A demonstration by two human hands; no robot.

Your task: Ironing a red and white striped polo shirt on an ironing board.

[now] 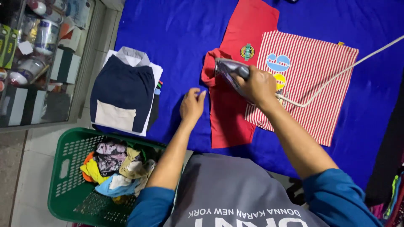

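Head view, looking down. A blue cloth (176,29) covers the counter and fills most of the frame. At far left, a glass cabinet (38,59) holds jars and boxes above a pale tiled floor (25,176). A green basket (67,168), lower left, contains crumpled clothes of mixed colours. A folded stack (124,90), topped by a navy garment, lies on the cloth just above the basket. A red shirt (229,113) with a red-and-white striped panel lies spread at centre, one sleeve bunched at its left edge. An iron (229,71) rests on the shirt near that sleeve; its pale cord (336,77) runs off to the upper right. The right hand (261,86) is closed around the iron's handle. The left hand (192,105), fingers loosely curled and partly open, holds nothing; its fingertips sit on the cloth just beside the shirt's left edge.
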